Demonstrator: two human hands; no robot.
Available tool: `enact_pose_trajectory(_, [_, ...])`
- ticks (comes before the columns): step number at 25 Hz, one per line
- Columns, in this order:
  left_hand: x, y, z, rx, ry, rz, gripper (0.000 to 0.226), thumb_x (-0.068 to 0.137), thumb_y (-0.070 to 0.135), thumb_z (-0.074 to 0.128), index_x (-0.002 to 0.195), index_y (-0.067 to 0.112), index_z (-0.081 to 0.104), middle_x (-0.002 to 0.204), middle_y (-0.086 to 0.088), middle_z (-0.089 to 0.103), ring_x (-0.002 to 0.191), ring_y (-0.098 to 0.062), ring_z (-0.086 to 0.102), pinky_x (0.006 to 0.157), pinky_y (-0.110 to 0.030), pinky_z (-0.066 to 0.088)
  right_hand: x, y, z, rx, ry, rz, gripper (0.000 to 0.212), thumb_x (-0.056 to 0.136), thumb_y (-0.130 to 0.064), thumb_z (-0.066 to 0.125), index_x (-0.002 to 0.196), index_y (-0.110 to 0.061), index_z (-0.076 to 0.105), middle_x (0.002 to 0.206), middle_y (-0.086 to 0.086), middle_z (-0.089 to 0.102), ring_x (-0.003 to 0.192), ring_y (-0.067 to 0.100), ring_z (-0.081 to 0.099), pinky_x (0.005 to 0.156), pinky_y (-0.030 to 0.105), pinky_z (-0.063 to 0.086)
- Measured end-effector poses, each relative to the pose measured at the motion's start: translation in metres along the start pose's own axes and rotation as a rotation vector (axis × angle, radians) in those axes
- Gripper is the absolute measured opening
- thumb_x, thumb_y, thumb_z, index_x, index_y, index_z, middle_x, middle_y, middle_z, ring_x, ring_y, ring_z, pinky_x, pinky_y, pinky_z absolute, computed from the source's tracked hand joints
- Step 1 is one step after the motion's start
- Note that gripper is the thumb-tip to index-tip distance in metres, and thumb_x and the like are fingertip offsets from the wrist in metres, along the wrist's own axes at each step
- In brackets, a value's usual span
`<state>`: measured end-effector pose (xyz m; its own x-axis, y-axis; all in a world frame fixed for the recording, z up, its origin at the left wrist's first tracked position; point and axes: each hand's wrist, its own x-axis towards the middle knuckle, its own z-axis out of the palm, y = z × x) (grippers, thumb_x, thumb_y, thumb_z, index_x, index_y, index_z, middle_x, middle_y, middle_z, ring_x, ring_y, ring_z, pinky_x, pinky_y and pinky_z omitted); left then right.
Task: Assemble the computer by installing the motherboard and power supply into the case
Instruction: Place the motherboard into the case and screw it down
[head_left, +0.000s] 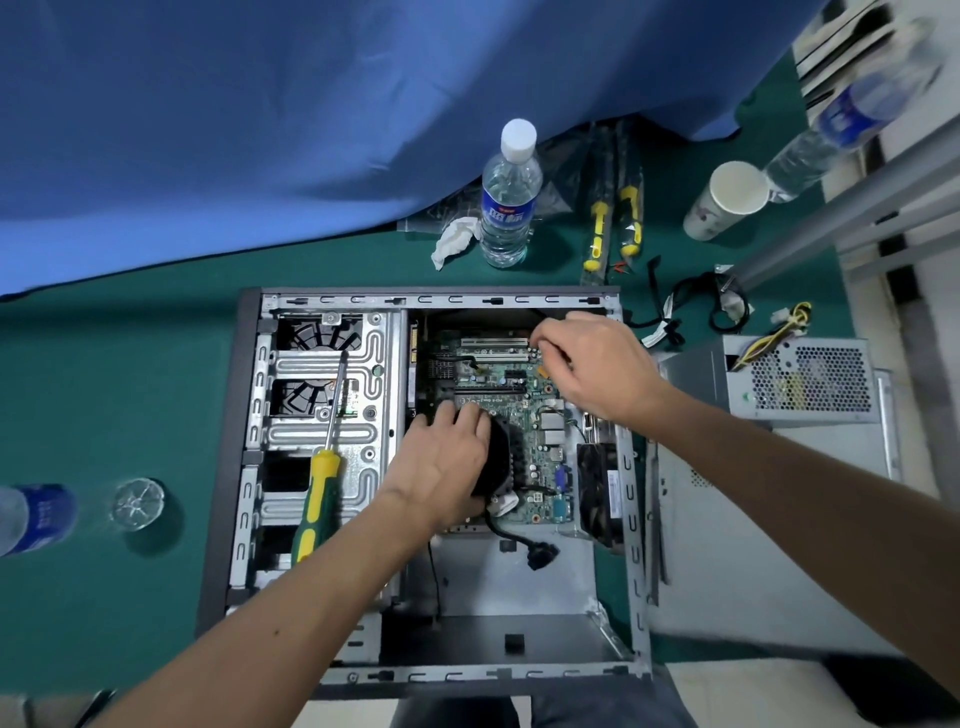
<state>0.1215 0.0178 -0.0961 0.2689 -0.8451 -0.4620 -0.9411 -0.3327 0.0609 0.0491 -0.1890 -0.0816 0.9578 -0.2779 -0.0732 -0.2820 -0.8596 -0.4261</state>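
An open computer case (249, 467) lies on its side on a green table, seen from above; the motherboard (524, 415) already sits inside it, in the upper right part of the cavity, its long axis running from the far wall toward the viewer. The left hand (441, 462) rests on the black cooler fan (498, 457) at the board's near half, fingers curved over its top, steadying or nudging it; the right hand (597, 364) is at the board's far right corner, fingertips pinched together over a small point (whether they hold a screw cannot be told). The board lies directly beneath both hands, so the likely next move is seating or fastening it. The power supply (800, 379) waits outside, just right of the case, nearer the right hand. A yellow-green screwdriver (324, 457) lies on the drive cage, left of the left hand.
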Motion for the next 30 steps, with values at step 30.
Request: enact_pose_trajectory(30, [0.027, 0.028, 0.008, -0.107, -0.026, 0.002, 0.093, 0.078, 0.055, 0.073, 0.146, 0.012, 0.026, 0.140, -0.005, 0.037, 0.128, -0.026, 0.035, 0.104, -0.044, 0.040, -0.006, 0.005, 0.003, 0.141, 0.100, 0.006, 0.022, 0.098, -0.012, 0.044, 0.104, -0.009, 0.065, 0.088, 0.004, 0.061, 0.087, 0.019, 0.053, 0.078, 0.036, 0.045])
